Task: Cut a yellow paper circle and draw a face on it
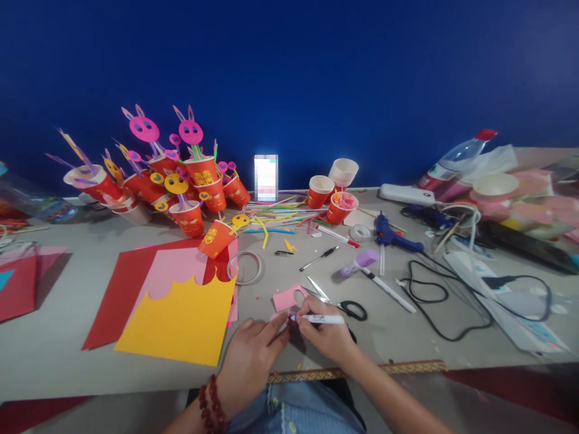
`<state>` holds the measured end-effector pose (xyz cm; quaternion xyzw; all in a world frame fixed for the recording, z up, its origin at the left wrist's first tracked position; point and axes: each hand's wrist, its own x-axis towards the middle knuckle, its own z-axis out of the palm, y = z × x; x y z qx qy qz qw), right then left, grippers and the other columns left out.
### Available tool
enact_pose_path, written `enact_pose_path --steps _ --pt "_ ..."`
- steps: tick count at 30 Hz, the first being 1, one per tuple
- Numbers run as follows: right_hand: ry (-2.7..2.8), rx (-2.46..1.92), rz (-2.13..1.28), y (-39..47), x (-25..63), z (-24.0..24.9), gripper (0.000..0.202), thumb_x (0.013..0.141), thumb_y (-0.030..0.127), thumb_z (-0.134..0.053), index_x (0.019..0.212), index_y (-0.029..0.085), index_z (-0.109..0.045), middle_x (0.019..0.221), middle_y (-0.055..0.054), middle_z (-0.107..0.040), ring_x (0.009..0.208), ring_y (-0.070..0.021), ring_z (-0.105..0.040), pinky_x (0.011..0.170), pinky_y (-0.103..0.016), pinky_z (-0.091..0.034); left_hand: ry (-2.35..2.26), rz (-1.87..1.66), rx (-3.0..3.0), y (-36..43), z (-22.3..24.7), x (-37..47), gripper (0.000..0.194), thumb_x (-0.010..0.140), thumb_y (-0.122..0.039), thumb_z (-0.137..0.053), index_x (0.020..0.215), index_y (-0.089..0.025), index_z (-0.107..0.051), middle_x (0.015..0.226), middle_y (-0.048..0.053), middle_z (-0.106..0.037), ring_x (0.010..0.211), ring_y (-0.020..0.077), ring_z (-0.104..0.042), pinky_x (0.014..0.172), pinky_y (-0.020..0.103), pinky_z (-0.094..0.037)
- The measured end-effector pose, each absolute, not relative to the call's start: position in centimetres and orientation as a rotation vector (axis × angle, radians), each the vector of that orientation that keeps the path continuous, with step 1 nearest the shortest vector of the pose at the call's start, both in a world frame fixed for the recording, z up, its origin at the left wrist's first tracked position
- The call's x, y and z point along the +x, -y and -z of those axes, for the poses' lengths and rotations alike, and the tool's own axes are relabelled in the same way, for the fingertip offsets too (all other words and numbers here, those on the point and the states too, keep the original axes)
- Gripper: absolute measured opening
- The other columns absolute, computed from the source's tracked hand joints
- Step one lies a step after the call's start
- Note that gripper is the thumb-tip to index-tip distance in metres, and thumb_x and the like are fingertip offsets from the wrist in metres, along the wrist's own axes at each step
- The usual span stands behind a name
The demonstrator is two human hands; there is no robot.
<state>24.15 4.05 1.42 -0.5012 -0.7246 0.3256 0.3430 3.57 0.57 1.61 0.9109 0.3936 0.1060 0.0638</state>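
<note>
My right hand (321, 331) grips a white paint marker (330, 319) lettered "Acrylic", its tip pointing left. The tip meets a small pink paper piece (277, 316), mostly hidden by my fingers. With fingers stretched out, my left hand (253, 349) presses that piece against the table. Just beyond lies a pink paper scrap (286, 299) with a rounded cut-out. Black-handled scissors (354, 310) lie partly behind my right hand, their blades apart. Yellow paper (181, 319) with a scalloped edge is left of my hands, over pink and red sheets.
Red paper cups (187, 218) with animal faces on sticks crowd the back left. A tape roll (245, 267), a glue stick (359, 263) and a capped marker (389, 290) lie nearby. A blue glue gun (397, 236) and black cable (425, 301) occupy the right. A lit screen (266, 178) stands behind.
</note>
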Motion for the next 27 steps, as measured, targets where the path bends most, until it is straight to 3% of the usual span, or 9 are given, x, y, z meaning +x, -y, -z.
enact_pose_path --steps 27 --pt "1.812 -1.286 -0.857 -3.94 24.44 -0.72 0.012 0.077 0.017 -0.052 0.065 0.022 -0.051 0.056 0.005 -0.051 0.051 -0.0118 -0.046 0.051 -0.022 -0.035 -1.187 -0.367 2.760 -0.44 -1.23 3.48 0.037 0.094 -0.008 -0.049 0.127 -0.020 -0.058 0.144 0.005 -0.056 0.087 0.0189 -0.064 0.070 0.038 -0.043"
